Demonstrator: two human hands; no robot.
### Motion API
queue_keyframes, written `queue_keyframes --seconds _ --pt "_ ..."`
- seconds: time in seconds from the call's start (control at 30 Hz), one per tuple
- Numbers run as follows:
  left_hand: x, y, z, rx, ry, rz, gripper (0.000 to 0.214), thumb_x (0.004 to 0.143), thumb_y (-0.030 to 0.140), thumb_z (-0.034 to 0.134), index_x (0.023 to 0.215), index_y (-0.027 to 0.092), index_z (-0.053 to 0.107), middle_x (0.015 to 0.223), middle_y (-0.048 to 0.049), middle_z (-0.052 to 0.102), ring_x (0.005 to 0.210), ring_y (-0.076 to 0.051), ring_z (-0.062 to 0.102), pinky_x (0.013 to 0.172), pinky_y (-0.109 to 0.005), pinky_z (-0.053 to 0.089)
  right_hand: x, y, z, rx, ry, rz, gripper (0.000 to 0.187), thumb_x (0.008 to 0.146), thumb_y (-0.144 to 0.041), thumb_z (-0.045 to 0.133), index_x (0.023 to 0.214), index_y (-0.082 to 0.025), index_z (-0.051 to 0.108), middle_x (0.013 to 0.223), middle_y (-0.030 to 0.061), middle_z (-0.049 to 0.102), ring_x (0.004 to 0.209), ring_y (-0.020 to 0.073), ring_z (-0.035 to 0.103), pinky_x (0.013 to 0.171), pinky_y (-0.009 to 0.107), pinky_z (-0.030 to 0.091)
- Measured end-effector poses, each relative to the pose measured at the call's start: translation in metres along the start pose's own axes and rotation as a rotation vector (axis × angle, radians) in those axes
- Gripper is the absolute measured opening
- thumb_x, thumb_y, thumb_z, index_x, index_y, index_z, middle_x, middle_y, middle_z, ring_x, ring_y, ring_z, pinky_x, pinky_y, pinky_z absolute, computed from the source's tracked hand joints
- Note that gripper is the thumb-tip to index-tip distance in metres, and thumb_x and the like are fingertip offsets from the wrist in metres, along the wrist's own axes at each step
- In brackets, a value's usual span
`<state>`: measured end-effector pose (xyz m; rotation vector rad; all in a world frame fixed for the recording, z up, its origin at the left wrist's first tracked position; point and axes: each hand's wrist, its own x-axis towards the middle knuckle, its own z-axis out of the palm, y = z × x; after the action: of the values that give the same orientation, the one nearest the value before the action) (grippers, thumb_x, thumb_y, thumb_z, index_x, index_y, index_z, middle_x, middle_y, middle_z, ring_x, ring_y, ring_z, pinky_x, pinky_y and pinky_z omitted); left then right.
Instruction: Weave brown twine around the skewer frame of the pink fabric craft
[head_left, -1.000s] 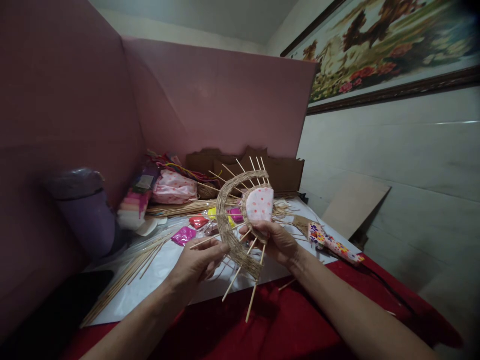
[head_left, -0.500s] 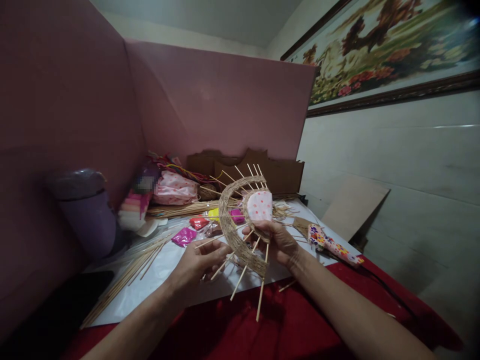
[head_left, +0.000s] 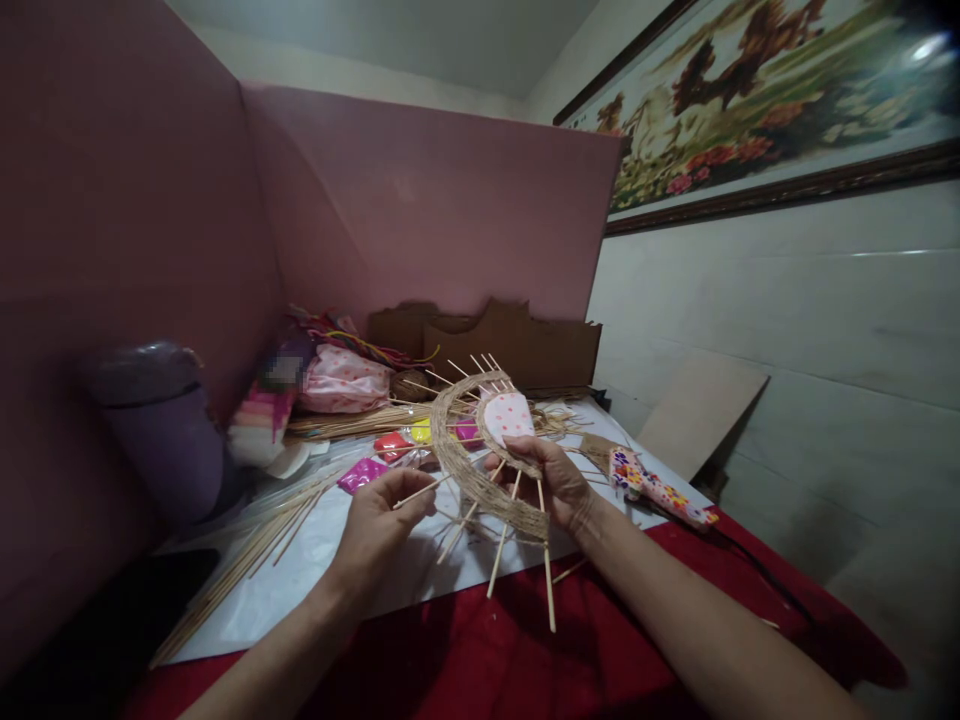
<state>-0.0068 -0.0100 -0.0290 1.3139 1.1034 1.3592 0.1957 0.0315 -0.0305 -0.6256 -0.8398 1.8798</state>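
Note:
A half-round craft piece of thin wooden sticks and woven twine (head_left: 480, 490) is held up over the table, its sticks fanning outward. At its inner edge sits a white half-circle of cloth (head_left: 507, 416) with pink dots. My right hand (head_left: 551, 480) grips the piece by this centre, thumb on the cloth and fingers behind, partly hidden. On the left side, my left hand (head_left: 390, 515) pinches the outer end of one wooden stick (head_left: 424, 490) between thumb and fingers. A band of twine arcs across the sticks, with a gap between it and the cloth centre.
Loose sticks (head_left: 247, 555) lie on the white sheet (head_left: 300, 590) at left. Colored packets (head_left: 365, 474) sit behind my left hand. A flower-patterned glue gun (head_left: 660, 487) with a cord lies at right. A purple bin (head_left: 165, 440) and cardboard (head_left: 517, 345) stand behind.
The craft piece has tilted flatter, its upper end coming down and its lower sticks swinging right. My left hand has risen slightly and now pinches a stick's end.

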Motion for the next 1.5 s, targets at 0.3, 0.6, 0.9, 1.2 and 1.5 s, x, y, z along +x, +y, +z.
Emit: queue_keyframes --seconds 0.3,0.6,0.9,1.2,1.5 --pt "-0.015 0.008 -0.009 0.447 0.215 0.626 0.014 0.072 0.016 0.061 0.083 0.022 0.066 0.066 0.0017 0.064 0.054 -0.012 0.056 0.055 -0.022 0.043 -0.002 -0.004 -0.001 -0.022 -0.028 0.056 0.021 0.076 -0.026 0.049 0.073 -0.010 0.061 0.053 0.0058 0.064 0.044 0.0134 0.058 0.042 0.021 0.045" --pt "-0.017 0.027 -0.012 0.644 0.030 1.031 0.017 0.075 0.008 0.060 0.083 0.021 0.068 0.077 -0.0035 0.068 0.075 -0.017 0.059 0.072 -0.029 0.046 -0.003 -0.005 -0.002 -0.087 -0.044 0.168 0.025 0.077 -0.026 0.047 0.071 -0.006 0.062 0.055 0.0076 0.066 0.044 0.0130 0.059 0.037 0.019 0.043" --pt "-0.008 0.019 -0.014 0.968 -0.056 1.163 0.033 0.078 0.000 0.049 0.087 0.025 0.069 0.086 -0.0039 0.062 0.091 -0.021 0.048 0.079 -0.040 0.039 0.004 -0.002 -0.011 -0.145 -0.062 0.105 0.021 0.075 -0.024 0.049 0.074 -0.008 0.062 0.062 0.0077 0.069 0.048 0.0139 0.062 0.044 0.021 0.045" --pt "-0.008 0.020 -0.015 0.966 -0.086 1.172 0.035 0.079 0.000 0.046 0.080 0.026 0.069 0.083 -0.0036 0.059 0.093 -0.022 0.046 0.078 -0.041 0.038 -0.005 -0.006 -0.004 -0.227 -0.080 0.025 0.019 0.073 -0.023 0.051 0.074 -0.007 0.062 0.062 0.0074 0.068 0.048 0.0144 0.062 0.044 0.022 0.047" --pt "-0.009 0.022 -0.015 0.943 -0.115 1.189 0.039 0.080 0.000 0.047 0.079 0.032 0.070 0.082 -0.0027 0.058 0.091 -0.021 0.045 0.077 -0.041 0.037 -0.006 -0.007 -0.001 -0.244 -0.073 -0.029 0.016 0.070 -0.022 0.053 0.078 -0.009 0.059 0.060 0.0062 0.067 0.046 0.0143 0.061 0.038 0.020 0.044"
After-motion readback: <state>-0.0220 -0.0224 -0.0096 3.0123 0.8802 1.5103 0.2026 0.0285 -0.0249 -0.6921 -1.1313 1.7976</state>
